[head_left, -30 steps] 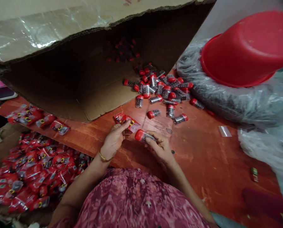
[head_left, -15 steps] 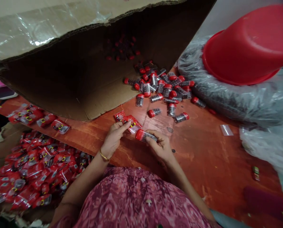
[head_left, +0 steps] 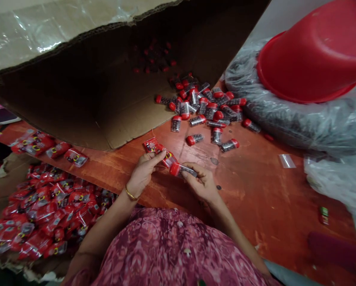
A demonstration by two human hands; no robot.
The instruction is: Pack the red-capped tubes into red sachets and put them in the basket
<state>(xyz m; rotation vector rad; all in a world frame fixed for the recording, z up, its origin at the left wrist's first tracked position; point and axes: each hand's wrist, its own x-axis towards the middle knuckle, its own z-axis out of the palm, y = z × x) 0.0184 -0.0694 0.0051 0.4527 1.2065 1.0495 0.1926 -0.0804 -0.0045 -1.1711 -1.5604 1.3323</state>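
My left hand [head_left: 142, 171], with a gold bangle at the wrist, pinches a red printed packet [head_left: 169, 158] over the table. In my right hand [head_left: 202, 182] is a clear bottle of dark contents [head_left: 187, 170], its red cap pointing left. The cap touches or overlaps the lower end of the packet; whether it is inside cannot be told. Another red packet piece [head_left: 150, 145] lies just beyond my left fingertips. Beyond my hands, a heap of similar red-capped bottles [head_left: 210, 111] spreads out from the cardboard box.
The large cardboard box [head_left: 127, 123] lies open toward me. Filled red packets [head_left: 58, 149] sit at the table's left, with many more in a lower carton [head_left: 46, 206]. A red tub [head_left: 312, 55] rests on plastic-wrapped bags [head_left: 285, 123] at right.
The packet in my left hand has turned slightly, and the bottle's cap has shifted a little left against its end. Both hands keep their holds. The view has shifted slightly.
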